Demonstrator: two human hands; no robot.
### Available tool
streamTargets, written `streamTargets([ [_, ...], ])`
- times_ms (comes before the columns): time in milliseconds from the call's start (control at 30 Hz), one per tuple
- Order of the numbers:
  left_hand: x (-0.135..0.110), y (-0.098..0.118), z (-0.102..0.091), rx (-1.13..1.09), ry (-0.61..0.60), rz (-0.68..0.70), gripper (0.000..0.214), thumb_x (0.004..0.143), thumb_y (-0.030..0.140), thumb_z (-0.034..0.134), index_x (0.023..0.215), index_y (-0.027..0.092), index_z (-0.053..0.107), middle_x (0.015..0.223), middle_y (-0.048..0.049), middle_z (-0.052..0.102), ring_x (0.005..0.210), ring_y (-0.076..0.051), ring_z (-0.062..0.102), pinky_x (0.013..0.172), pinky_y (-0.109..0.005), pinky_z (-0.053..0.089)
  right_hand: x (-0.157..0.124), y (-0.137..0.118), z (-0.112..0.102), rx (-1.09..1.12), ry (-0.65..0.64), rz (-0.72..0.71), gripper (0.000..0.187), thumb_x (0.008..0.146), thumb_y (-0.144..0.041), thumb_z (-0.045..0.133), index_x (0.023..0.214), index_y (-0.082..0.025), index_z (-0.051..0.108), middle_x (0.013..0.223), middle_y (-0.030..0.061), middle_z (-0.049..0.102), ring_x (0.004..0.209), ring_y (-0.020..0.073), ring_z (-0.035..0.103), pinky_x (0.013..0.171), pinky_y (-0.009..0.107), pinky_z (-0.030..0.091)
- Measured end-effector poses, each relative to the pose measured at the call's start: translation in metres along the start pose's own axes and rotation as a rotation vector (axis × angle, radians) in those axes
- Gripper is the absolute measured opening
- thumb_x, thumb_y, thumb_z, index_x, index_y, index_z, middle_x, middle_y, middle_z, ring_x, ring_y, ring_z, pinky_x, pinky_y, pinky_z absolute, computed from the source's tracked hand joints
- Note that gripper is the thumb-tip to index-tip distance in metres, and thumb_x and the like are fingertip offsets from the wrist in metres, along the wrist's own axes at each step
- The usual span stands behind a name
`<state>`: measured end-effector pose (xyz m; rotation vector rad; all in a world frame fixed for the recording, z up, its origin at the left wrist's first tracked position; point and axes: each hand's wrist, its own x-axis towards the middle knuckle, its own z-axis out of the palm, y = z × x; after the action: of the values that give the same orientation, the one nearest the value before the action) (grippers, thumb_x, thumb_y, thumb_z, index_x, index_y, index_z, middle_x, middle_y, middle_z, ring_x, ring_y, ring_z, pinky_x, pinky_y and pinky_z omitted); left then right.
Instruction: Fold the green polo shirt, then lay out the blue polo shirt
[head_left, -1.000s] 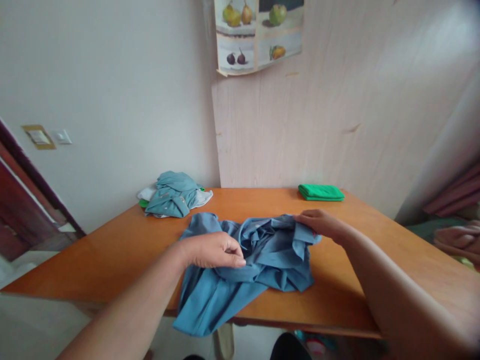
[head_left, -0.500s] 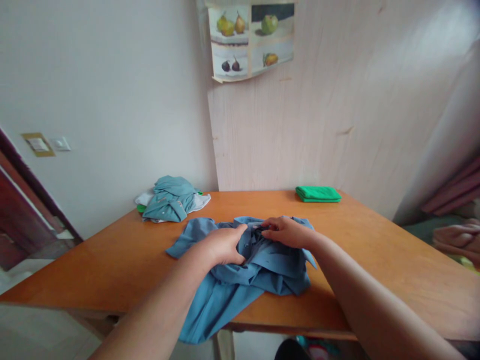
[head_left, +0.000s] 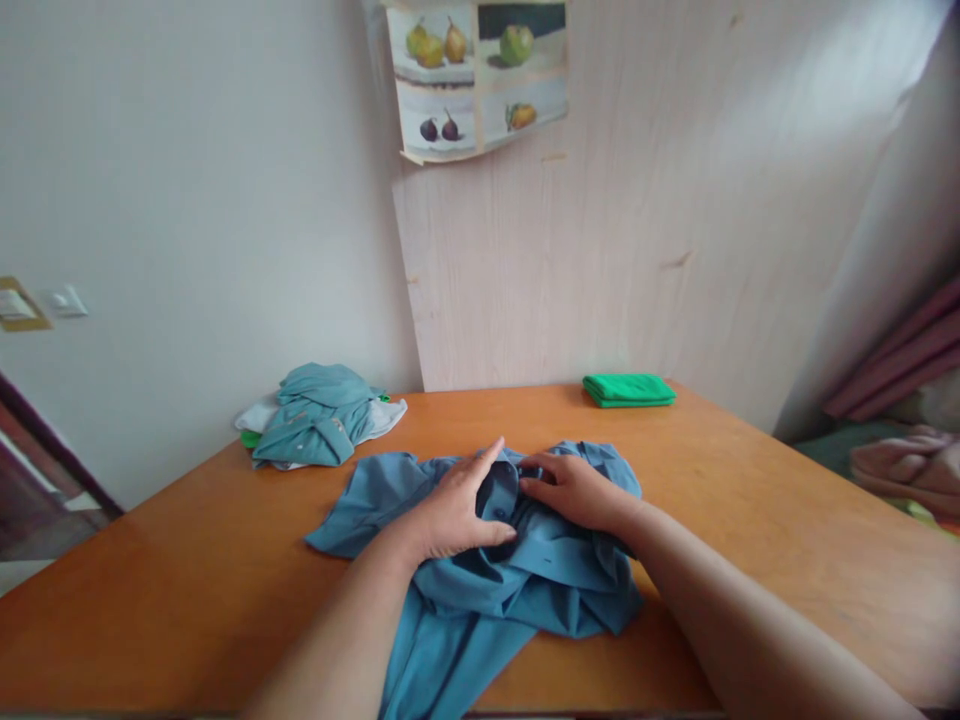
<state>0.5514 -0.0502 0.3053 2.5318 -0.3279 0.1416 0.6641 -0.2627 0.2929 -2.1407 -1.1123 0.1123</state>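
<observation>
A rumpled blue shirt (head_left: 480, 590) lies on the orange wooden table (head_left: 187, 600), one end hanging over the near edge. My left hand (head_left: 457, 510) rests on the shirt's middle, fingers stretched forward and thumb pressed into the cloth near the collar. My right hand (head_left: 574, 492) lies just to its right, fingers bent and pinching a fold of the shirt by the collar. The two hands almost touch.
A heap of teal and white clothes (head_left: 319, 428) sits at the table's far left corner. A folded green cloth (head_left: 628, 389) lies at the far right by the wood-grain wall panel. A fruit poster (head_left: 472, 75) hangs above. Pink bedding (head_left: 900, 468) shows at the right.
Both hands have come together at the shirt's middle; the right hand moved left from the shirt's right edge. The left hand went from a pinch to lying flat. The view shifted right.
</observation>
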Motion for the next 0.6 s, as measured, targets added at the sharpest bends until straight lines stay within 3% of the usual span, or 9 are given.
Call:
streamTargets([
  [167, 0.001, 0.0, 0.011, -0.041, 0.103, 0.064, 0.114, 0.069, 0.026, 0.08, 0.161, 0.027, 0.013, 0.162, -0.0121, 0.032, 0.147, -0.031, 0.032, 0.12, -0.047, 0.027, 0.004, -0.009, 0.01, 0.103, 0.076, 0.026, 0.048, 0.089, -0.055, 0.059, 0.118, -0.018, 0.069, 0.076, 0.0021, 0.068, 0.068, 0.0171, 0.059, 0.059, 0.027, 0.04],
  [267, 0.0, 0.0, 0.015, -0.036, 0.086, 0.068, 0.117, 0.066, 0.025, 0.081, 0.161, 0.024, 0.013, 0.162, -0.0147, 0.03, 0.147, -0.032, 0.032, 0.12, -0.047, 0.027, 0.008, -0.006, 0.013, 0.0, 0.15, 0.059, 0.026, 0.089, -0.041, 0.059, 0.092, -0.019, 0.071, 0.07, 0.0004, 0.064, 0.064, 0.0154, 0.056, 0.058, 0.027, 0.037],
  [367, -0.001, -0.002, 0.014, -0.095, 0.088, 0.028, 0.116, 0.067, 0.027, 0.081, 0.161, 0.023, 0.012, 0.155, -0.0168, 0.042, 0.14, -0.031, 0.043, 0.115, -0.046, 0.034, 0.012, 0.007, 0.013, -0.148, 0.209, 0.154, 0.017, 0.085, -0.026, 0.055, 0.071, -0.02, 0.064, 0.067, 0.0011, 0.064, 0.066, 0.0156, 0.056, 0.06, 0.027, 0.036],
  [400, 0.0, -0.002, 0.013, -0.121, 0.109, 0.016, 0.11, 0.07, 0.028, 0.08, 0.16, 0.023, 0.017, 0.149, -0.0163, 0.049, 0.136, -0.03, 0.048, 0.113, -0.045, 0.037, 0.014, 0.011, 0.012, -0.178, 0.205, 0.183, 0.015, 0.084, -0.024, 0.055, 0.071, -0.02, 0.063, 0.068, 0.0016, 0.065, 0.067, 0.0159, 0.057, 0.06, 0.027, 0.036],
  [467, 0.0, -0.002, 0.01, -0.155, 0.182, 0.02, 0.082, 0.074, 0.026, 0.076, 0.148, 0.022, 0.041, 0.134, -0.0131, 0.061, 0.124, -0.027, 0.057, 0.106, -0.04, 0.043, 0.015, 0.016, 0.01, -0.192, 0.189, 0.22, 0.011, 0.083, -0.024, 0.057, 0.075, -0.021, 0.064, 0.071, 0.0021, 0.066, 0.068, 0.0164, 0.058, 0.061, 0.027, 0.037],
  [533, 0.001, 0.0, 0.007, -0.182, 0.227, 0.046, 0.041, 0.079, 0.023, 0.068, 0.119, 0.02, 0.062, 0.112, -0.0078, 0.068, 0.105, -0.022, 0.064, 0.093, -0.034, 0.048, 0.013, 0.016, 0.004, -0.141, 0.205, 0.23, 0.009, 0.084, -0.029, 0.06, 0.084, -0.021, 0.065, 0.073, 0.0017, 0.066, 0.068, 0.016, 0.058, 0.06, 0.026, 0.037],
  [600, 0.001, 0.003, 0.004, -0.234, 0.187, 0.053, 0.013, 0.084, 0.022, 0.06, 0.095, 0.019, 0.066, 0.089, -0.0021, 0.067, 0.083, -0.016, 0.063, 0.076, -0.027, 0.049, 0.007, 0.01, -0.006, -0.032, 0.239, 0.208, 0.016, 0.084, -0.036, 0.063, 0.088, -0.021, 0.063, 0.074, 0.0004, 0.064, 0.066, 0.015, 0.056, 0.058, 0.026, 0.037],
])
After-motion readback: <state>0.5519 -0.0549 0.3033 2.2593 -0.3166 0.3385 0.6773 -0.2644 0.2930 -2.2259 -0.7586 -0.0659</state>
